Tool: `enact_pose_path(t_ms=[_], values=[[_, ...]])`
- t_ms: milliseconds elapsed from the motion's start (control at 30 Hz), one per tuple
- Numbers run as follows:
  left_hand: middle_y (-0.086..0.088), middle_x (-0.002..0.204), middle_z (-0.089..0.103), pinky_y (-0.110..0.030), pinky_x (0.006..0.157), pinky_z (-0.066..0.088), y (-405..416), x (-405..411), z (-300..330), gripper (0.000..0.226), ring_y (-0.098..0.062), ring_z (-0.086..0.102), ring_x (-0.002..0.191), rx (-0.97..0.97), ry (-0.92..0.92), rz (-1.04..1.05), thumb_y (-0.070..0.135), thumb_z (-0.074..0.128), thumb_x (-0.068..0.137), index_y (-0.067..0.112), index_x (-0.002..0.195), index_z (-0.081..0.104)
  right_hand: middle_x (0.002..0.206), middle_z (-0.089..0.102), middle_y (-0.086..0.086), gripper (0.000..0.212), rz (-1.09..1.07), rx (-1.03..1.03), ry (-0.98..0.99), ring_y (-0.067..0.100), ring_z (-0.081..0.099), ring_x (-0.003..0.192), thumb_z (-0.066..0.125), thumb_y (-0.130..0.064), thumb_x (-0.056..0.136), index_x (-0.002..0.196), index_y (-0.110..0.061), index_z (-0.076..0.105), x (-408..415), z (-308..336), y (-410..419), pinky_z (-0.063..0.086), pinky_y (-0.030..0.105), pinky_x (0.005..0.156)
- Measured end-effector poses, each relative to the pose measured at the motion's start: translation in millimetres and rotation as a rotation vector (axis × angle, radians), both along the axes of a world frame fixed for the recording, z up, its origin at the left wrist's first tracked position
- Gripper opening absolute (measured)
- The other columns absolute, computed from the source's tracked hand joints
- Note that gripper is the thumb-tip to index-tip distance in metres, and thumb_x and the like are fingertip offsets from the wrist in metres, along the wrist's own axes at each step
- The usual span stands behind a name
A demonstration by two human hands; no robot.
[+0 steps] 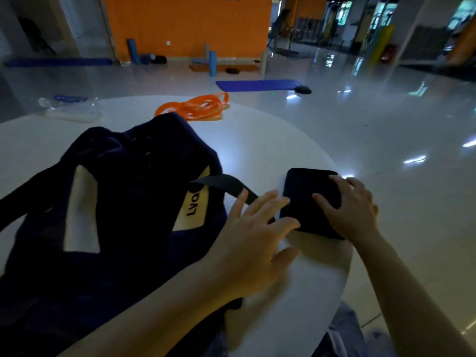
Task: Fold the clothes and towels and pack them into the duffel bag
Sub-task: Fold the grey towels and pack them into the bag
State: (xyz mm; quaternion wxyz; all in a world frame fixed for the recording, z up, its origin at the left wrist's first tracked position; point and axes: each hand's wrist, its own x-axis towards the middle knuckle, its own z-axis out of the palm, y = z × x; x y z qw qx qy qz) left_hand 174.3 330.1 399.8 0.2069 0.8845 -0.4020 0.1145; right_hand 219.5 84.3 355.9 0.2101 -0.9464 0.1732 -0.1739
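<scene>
Nearest the person, at the round white bench's (296, 300) front edge, both forearms reach out over the top. The left hand (253, 243) hovers or rests flat just beside a small dark folded cloth (306, 191), fingers (268, 202) spread wide and closed on nothing; its fingertips meet the cloth's near-left edge, as if squaring it up. The right hand (350, 210) lies palm down on the cloth's right half, fingers loosely splayed and pressing rather than gripping, which I take as holding the fold flat so it does not spring open. The cloth looks fully folded into a compact square and sits near the bench's right rim, so folding of this piece seems done and packing comes next.

Just left of the hands sprawls the dark blue duffel bag (123, 202), slumped on the bench with pale panels showing and a black strap (221, 184) trailing toward the cloth. It lies close enough that the bundle could go across in one short lift; whether its mouth is open I cannot tell in this dim light.

Farther back on the bench lie a tangle of orange bands (195, 108) and a clear plastic bottle (69, 108) on its side, both well apart from the work. Beyond, a purple mat (257, 85) lies on the glossy floor.
</scene>
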Motion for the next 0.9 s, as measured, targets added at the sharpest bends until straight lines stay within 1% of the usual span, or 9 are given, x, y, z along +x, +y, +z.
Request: enact_pose_path(t_ms=[67, 133, 333, 433, 500, 600, 667, 767, 900], values=[[0.004, 0.154, 0.03, -0.04, 0.115, -0.004, -10, 3, -2, 0.051, -0.009, 0.009, 0.146, -0.002, 0.143, -0.008, 0.052, 0.039, 0.088, 0.03, 0.134, 0.05, 0.15, 0.029, 0.007, 0.084, 0.058, 0.123, 0.103, 0.032, 0.029, 0.135, 0.041, -0.078, 0.073, 0.143, -0.032, 0.034, 16, -15, -17, 0.026, 0.052, 0.11], [0.008, 0.154, 0.026, -0.036, 0.115, -0.007, -13, 5, -7, 0.054, -0.006, 0.007, 0.145, 0.025, 0.194, 0.001, 0.055, 0.038, 0.088, 0.032, 0.136, 0.047, 0.154, 0.022, 0.003, 0.094, 0.093, 0.222, 0.167, 0.031, 0.026, 0.138, 0.032, -0.084, 0.063, 0.145, -0.038, 0.029, 22, -27, -26, 0.024, 0.056, 0.111], [0.01, 0.156, 0.019, -0.023, 0.111, -0.006, -23, 4, -11, 0.05, -0.004, 0.011, 0.14, 0.047, 0.252, 0.028, 0.048, 0.047, 0.095, 0.034, 0.142, 0.038, 0.155, 0.018, -0.002, 0.095, 0.121, 0.275, 0.159, 0.028, 0.023, 0.14, 0.03, -0.086, 0.057, 0.143, -0.046, 0.025, -12, -41, -18, 0.021, 0.058, 0.111], [0.011, 0.158, 0.007, -0.032, 0.119, 0.009, -38, 0, -17, 0.061, -0.008, 0.008, 0.143, 0.043, 0.344, 0.011, 0.053, 0.045, 0.093, 0.037, 0.148, 0.022, 0.151, 0.022, -0.001, 0.083, 0.14, 0.332, 0.106, 0.025, 0.026, 0.138, 0.037, -0.085, 0.062, 0.137, -0.053, 0.027, -46, -51, -8, 0.026, 0.057, 0.109], [0.015, 0.158, -0.003, -0.035, 0.12, 0.007, -47, -5, -25, 0.071, -0.008, -0.001, 0.145, 0.084, 0.404, 0.021, 0.061, 0.042, 0.091, 0.04, 0.15, 0.011, 0.148, 0.025, -0.004, 0.077, 0.155, 0.409, 0.059, 0.021, 0.027, 0.136, 0.043, -0.081, 0.063, 0.134, -0.055, 0.032, -74, -50, 4, 0.029, 0.054, 0.109], [0.011, 0.158, -0.018, -0.032, 0.113, -0.016, -53, -10, -42, 0.085, -0.006, -0.022, 0.142, 0.27, 0.288, -0.005, 0.08, 0.023, 0.082, 0.038, 0.151, -0.004, 0.141, 0.028, -0.015, 0.066, 0.196, 0.607, 0.003, 0.013, 0.035, 0.129, 0.056, -0.073, 0.065, 0.126, -0.059, 0.035, -115, -42, 27, 0.041, 0.04, 0.104], [0.011, 0.156, -0.026, -0.033, 0.11, -0.022, -51, -20, -48, 0.097, -0.004, -0.032, 0.138, 0.344, 0.254, -0.058, 0.089, 0.008, 0.069, 0.038, 0.15, -0.009, 0.137, 0.035, -0.015, 0.064, 0.194, 0.794, -0.003, 0.011, 0.044, 0.122, 0.068, -0.065, 0.07, 0.125, -0.062, 0.036, -139, -39, 38, 0.049, 0.037, 0.097], [0.016, 0.151, -0.032, -0.03, 0.11, -0.011, -45, -39, -48, 0.1, -0.003, -0.035, 0.136, 0.348, 0.367, -0.089, 0.087, 0.02, 0.067, 0.039, 0.148, -0.014, 0.127, 0.05, -0.017, 0.065, 0.186, 1.01, -0.02, 0.008, 0.058, 0.109, 0.074, -0.044, 0.071, 0.127, -0.055, 0.043, -163, -35, 42, 0.055, 0.04, 0.088], [0.018, 0.154, -0.026, -0.032, 0.116, 0.0, -40, -52, -43, 0.091, 0.0, -0.028, 0.138, 0.261, 0.367, -0.074, 0.077, 0.028, 0.076, 0.038, 0.15, -0.007, 0.117, 0.058, -0.011, 0.056, 0.157, 0.998, -0.033, 0.008, 0.064, 0.099, 0.074, -0.035, 0.067, 0.118, -0.046, 0.056, -174, -18, 37, 0.059, 0.039, 0.079]])
